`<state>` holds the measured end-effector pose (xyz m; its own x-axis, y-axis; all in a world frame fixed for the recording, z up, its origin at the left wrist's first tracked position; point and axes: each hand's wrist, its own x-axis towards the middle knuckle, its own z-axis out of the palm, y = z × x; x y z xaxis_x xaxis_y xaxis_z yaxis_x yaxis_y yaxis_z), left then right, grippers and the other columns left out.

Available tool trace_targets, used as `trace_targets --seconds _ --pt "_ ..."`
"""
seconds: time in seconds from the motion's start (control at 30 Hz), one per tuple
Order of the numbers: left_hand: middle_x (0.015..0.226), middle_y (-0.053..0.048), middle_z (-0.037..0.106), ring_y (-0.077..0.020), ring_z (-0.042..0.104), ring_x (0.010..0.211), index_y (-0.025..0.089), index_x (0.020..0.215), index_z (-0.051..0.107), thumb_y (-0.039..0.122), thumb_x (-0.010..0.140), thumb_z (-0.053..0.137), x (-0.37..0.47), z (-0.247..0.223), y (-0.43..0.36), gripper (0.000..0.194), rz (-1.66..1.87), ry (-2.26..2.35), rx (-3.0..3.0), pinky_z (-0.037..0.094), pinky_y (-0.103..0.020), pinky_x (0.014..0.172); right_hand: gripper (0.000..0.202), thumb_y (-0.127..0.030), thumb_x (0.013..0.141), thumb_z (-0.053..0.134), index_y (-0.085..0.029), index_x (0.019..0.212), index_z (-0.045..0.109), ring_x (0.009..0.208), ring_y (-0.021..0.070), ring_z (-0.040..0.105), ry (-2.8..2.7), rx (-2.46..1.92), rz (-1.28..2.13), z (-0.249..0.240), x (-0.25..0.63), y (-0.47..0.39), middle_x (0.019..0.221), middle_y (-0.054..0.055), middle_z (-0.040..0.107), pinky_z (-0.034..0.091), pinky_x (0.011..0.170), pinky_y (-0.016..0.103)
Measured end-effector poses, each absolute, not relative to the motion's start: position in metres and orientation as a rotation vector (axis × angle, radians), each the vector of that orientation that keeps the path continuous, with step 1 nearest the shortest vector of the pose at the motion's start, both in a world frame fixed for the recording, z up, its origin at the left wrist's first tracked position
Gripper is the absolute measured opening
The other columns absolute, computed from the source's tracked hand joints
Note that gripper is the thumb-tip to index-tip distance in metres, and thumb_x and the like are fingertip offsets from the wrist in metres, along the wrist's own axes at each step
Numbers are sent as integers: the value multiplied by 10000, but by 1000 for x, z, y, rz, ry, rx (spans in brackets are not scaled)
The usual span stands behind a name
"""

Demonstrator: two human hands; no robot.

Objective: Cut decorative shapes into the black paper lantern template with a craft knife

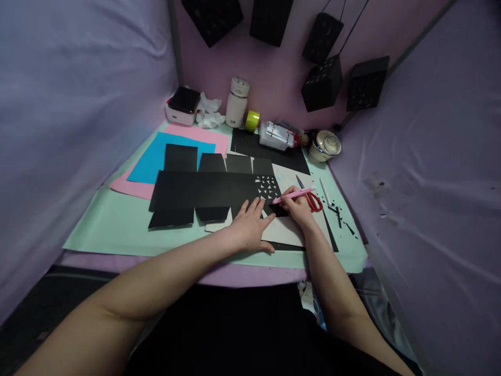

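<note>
On the green surface [117, 230], our right hand [296, 210] grips one pink pen-like tool [293, 195] at one black card's [207, 189] cutouts; our left hand [250, 230], open, presses beside them

white bottle [237, 103], my landmark lol | crumpled tissues [210, 111] just left of it | pale box with a dark top [182, 106] further left | yellow roll [252, 120] just right | lidded cream cup [325, 145] way right | black boxes [321, 83] hanging higher, mostly right
</note>
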<state>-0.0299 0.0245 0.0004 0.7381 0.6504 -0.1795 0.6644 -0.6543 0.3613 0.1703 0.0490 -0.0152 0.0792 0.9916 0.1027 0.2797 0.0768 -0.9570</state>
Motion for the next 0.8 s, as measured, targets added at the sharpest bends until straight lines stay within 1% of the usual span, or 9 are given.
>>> trace_targets --seconds 0.2,0.33,0.5,0.7,0.8 --pt "1631 -174 38 -399 -24 1494 229 1530 292 768 666 644 -30 1 24 1077 -56 1013 2548 42 -576 1177 180 -335 794 642 -217 764 509 550 125 560 -1444 -1393 896 -19 172 50 635 -27 637 416 525 245" --pt "1632 -173 33 -402 -31 1493 219 1527 298 761 669 650 -30 1 24 1074 -43 1016 2537 29 -574 1179 188 -353 810 638 -219 765 514 570 133 579 -1472 -1399 874 -20 172 50 647 -22 643 431 543 252" --pt "1635 -157 34 -400 -38 1493 224 1528 296 762 668 648 -30 -1 24 1074 -33 1009 2534 24 -577 1178 201 -370 813 641 -218 767 518 583 139 587 -1496 -1410 859 -20 172 51 658 -14 650 430 548 257" --pt "1630 -181 32 -401 -37 1493 222 1529 292 768 668 641 -30 -1 25 1077 -42 1008 2537 26 -579 1174 195 -367 816 627 -219 769 510 572 136 576 -1511 -1413 859 -20 172 51 649 -17 649 428 547 258" --pt "1631 -172 49 -403 -21 1494 224 1525 302 775 671 631 -30 -1 24 1068 -36 1011 2545 37 -580 1173 196 -368 817 621 -220 767 503 562 133 567 -1521 -1414 852 -19 172 51 641 -21 644 425 543 258"
